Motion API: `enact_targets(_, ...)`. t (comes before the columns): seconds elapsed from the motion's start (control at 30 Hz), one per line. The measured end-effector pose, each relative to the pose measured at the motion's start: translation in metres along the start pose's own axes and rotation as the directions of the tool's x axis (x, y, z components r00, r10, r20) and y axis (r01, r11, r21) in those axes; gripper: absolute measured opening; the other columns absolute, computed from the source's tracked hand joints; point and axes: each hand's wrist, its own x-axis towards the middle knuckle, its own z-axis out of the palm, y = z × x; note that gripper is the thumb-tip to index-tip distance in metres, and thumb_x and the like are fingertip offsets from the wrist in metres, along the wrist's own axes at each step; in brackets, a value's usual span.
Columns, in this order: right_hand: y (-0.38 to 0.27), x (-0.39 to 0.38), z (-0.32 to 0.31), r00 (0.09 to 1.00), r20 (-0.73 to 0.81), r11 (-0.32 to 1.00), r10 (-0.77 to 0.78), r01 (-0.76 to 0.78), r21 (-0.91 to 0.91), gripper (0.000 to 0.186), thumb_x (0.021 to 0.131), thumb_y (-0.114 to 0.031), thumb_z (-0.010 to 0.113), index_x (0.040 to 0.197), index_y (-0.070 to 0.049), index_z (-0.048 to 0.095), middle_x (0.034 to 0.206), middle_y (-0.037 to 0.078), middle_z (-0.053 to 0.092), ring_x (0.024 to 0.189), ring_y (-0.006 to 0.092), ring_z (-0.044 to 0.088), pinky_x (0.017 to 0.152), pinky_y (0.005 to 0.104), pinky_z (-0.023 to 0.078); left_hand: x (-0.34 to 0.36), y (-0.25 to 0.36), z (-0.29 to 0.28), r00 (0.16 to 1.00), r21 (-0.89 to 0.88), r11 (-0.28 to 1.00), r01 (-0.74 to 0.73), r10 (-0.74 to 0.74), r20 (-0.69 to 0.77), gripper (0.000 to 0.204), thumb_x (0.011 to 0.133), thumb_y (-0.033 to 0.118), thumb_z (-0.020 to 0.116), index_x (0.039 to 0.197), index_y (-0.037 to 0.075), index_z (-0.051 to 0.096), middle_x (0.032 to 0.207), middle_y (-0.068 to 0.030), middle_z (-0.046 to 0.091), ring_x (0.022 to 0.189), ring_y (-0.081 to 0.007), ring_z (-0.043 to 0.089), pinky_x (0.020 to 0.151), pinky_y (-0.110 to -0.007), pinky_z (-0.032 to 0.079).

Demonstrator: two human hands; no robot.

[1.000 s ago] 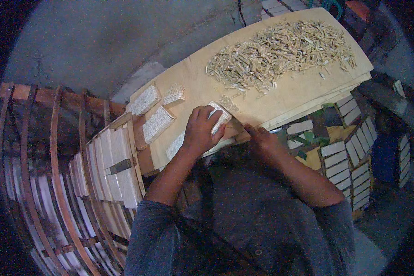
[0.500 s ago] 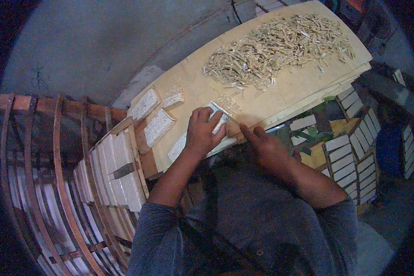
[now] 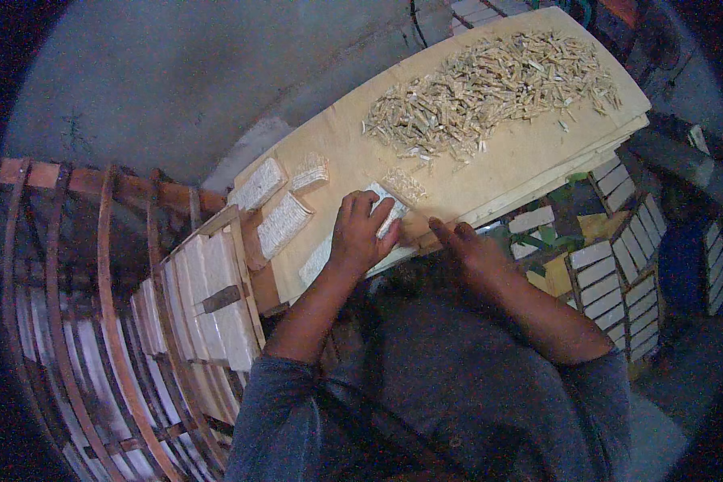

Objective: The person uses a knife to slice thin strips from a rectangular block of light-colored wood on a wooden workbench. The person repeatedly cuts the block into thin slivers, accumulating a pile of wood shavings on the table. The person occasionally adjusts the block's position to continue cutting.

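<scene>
A white, rough-textured block (image 3: 395, 210) lies near the front edge of the wooden board (image 3: 337, 145). My left hand (image 3: 362, 233) grips it from above with bent fingers. To its right, my right hand (image 3: 475, 255) is closed round what looks like a knife (image 3: 416, 215); its thin blade is blurred at the block's end, its handle hidden in the fist. Just beyond the block lies a small cluster of thin cut strips (image 3: 406, 183). Another pale block (image 3: 315, 261) shows partly under my left wrist.
A wide heap of cut strips (image 3: 490, 96) covers the board's far right. More blocks (image 3: 283, 227) lie at its left. Left of the board, a wooden rack (image 3: 108, 265) holds pale slabs (image 3: 221, 269). Trays of white blocks (image 3: 598, 285) stand low on the right.
The view has shifted slightly, so the board sits a little lower and to the right. Both hands keep nearly the same places; the blade shows less clearly now.
</scene>
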Motion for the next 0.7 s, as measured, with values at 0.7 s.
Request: enact_targets(0.7, -0.007, -0.001, 0.001, 0.988, 0.050, 0.989, 0.148, -0.148, -0.003, 0.074, 0.095, -0.013, 0.063, 0.164, -0.019, 0.035, 0.127, 0.029, 0.062, 0.096, 0.0496, 0.070, 0.081, 0.0557, 0.059, -0.002, -0.001, -0.001, 0.998, -0.047, 0.998, -0.035, 0.033, -0.049, 0.037, 0.083, 0.020, 0.081, 0.114, 0.004, 0.070, 0.110, -0.0163, 0.061, 0.105, -0.0375, 0.059, 0.094, -0.048, 0.051)
